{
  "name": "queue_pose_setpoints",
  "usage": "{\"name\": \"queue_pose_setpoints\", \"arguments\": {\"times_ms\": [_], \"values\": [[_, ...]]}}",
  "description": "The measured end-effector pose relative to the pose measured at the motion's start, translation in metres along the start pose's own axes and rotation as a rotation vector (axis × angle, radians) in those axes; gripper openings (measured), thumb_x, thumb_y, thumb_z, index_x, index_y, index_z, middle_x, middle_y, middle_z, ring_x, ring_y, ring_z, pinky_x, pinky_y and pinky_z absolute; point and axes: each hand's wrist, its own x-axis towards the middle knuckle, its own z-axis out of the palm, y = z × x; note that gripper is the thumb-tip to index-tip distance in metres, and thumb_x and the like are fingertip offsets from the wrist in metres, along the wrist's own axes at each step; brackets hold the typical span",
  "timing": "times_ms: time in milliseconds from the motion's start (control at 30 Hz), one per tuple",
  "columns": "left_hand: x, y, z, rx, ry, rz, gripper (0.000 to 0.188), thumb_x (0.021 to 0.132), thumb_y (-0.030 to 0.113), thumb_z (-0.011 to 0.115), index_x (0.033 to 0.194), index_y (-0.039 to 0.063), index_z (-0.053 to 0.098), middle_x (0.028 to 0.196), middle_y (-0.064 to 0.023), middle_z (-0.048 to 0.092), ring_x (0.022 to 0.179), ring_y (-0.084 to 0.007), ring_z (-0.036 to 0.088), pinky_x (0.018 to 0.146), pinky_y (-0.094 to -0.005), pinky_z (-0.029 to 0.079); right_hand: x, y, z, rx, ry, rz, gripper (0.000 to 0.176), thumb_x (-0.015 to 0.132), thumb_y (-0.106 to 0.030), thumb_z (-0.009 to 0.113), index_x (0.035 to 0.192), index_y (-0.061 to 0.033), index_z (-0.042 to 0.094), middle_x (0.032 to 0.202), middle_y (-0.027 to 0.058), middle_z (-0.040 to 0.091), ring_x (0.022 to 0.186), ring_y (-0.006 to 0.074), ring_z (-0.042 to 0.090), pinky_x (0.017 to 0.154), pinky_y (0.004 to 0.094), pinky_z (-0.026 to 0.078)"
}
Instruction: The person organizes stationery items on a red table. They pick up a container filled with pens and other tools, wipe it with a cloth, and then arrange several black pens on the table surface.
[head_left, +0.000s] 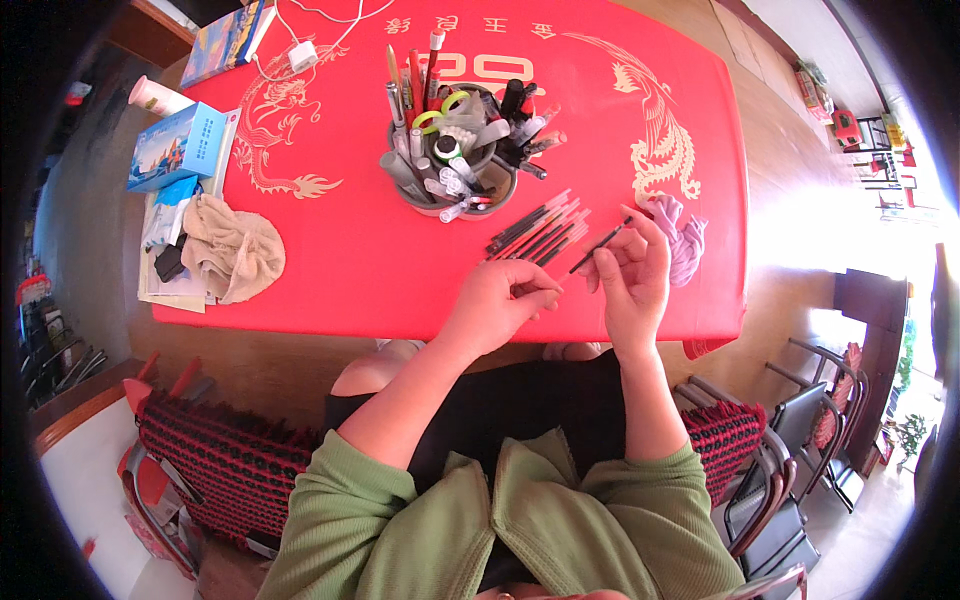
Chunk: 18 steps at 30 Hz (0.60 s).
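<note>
Between my hands, above the table's near edge, is a slim dark pen refill. My right hand holds it between thumb and fingers, tilted up to the right. My left hand pinches its thin, pale lower end. Just beyond my left hand, a row of black and red pen refills lies slanted on the red tablecloth. Farther back stands a round grey pen organizer, packed with pens, markers, yellow-green-handled scissors and a bundle of cotton swabs.
A purple cloth lies right of my right hand. At the left are a beige towel, a blue tissue box, a pink paper cup and a book. A white charger with its cable lies at the back left.
</note>
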Motion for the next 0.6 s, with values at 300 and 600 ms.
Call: {"name": "queue_pose_setpoints", "arguments": {"times_ms": [300, 600], "values": [[-0.001, 0.006, 0.0, -0.442, 0.206, 0.119, 0.03, 0.103, 0.013, 0.076, 0.129, -0.001, 0.071, 0.104, -0.0066, 0.078, 0.081, -0.0085, 0.067, 0.067, -0.0236, 0.051, 0.026, -0.05, 0.034, -0.223, 0.052, -0.262, 0.042, 0.102, 0.013, 0.063, 0.14, 0.0013, 0.049, 0.104, 0.0125, 0.069, 0.084, 0.0184, 0.075, 0.068, 0.0255, 0.058], [-0.001, 0.001, -0.012, -0.415, 0.207, -0.011, 0.021, 0.108, 0.016, 0.068, 0.125, 0.004, 0.069, 0.094, -0.0006, 0.071, 0.08, -0.0071, 0.064, 0.063, -0.0213, 0.044, 0.064, -0.042, 0.083, -0.831, -0.157, -0.617, 0.029, 0.095, 0.0, 0.075, 0.122, -0.0047, 0.066, 0.099, 0.0121, 0.077, 0.086, 0.031, 0.077, 0.074, 0.041, 0.06]]}}
